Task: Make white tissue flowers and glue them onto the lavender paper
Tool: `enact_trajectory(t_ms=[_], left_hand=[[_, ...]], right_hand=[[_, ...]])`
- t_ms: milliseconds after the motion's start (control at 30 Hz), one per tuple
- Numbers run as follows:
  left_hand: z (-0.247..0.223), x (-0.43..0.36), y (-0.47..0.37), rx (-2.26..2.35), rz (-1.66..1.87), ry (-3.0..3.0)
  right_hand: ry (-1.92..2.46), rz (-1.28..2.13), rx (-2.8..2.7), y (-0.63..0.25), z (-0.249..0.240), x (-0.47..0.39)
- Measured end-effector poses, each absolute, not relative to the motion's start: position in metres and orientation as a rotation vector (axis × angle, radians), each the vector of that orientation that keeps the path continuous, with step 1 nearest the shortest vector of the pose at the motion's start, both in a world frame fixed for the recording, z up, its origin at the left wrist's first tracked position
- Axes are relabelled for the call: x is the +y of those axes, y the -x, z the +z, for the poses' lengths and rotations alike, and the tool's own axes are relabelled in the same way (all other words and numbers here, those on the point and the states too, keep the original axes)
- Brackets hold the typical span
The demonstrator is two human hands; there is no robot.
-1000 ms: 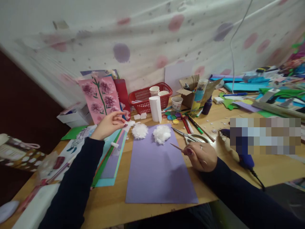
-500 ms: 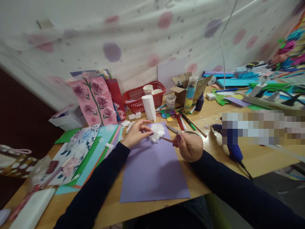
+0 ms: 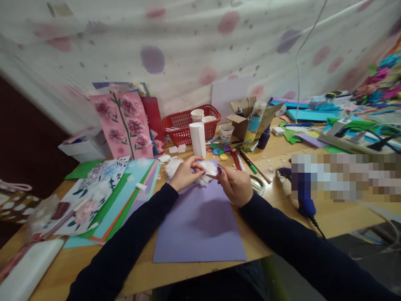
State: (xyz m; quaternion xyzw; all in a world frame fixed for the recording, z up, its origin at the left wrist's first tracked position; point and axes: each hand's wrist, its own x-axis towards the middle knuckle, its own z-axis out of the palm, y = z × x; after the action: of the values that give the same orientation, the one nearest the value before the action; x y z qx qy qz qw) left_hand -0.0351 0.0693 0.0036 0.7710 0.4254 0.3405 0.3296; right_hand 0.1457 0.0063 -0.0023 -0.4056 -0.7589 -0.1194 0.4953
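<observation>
A ruffled white tissue-paper flower [image 3: 209,168] lies on the far part of a purple sheet of paper [image 3: 200,234]. My left hand [image 3: 185,175] is at its left edge, thumb and fingers pinched on the petals. From the other side, my right hand [image 3: 236,187] grips a thin brown stick [image 3: 212,177], whose tip reaches the flower; my fingers hide its other end. Scissors [image 3: 257,184] lie behind my right hand, partly covered by it. More crumpled white tissue [image 3: 173,166] sits just left of my left hand.
Beyond the flower stand a white paper roll [image 3: 197,140], a red basket [image 3: 178,136] with cups, and paint pots [image 3: 223,157]. Markers [image 3: 249,161] lie to the right, near a blue glue gun [image 3: 305,196]. Coloured sheets [image 3: 112,213] and a pink flower picture [image 3: 125,125] are at left.
My right hand has moved left, closer to the flower, bringing the stick along. More of the scissors' handles and of the tissue beside my left hand now shows. The view has shifted slightly.
</observation>
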Motion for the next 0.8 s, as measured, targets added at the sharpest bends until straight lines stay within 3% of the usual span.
enact_trajectory(t_ms=[333,600,800], left_hand=[[-0.005,0.054,0.069,1.26,0.749,-2.232],[-0.021,0.054,0.072,1.168,0.627,-2.152],[-0.02,0.055,0.074,1.135,0.668,-2.15]], right_hand=[[1.094,-0.151,-1.913,-0.142,-0.008,0.012],[1.206,-0.25,-1.986,-0.128,0.003,0.024],[1.196,-0.076,-1.834,-0.128,0.004,0.021]])
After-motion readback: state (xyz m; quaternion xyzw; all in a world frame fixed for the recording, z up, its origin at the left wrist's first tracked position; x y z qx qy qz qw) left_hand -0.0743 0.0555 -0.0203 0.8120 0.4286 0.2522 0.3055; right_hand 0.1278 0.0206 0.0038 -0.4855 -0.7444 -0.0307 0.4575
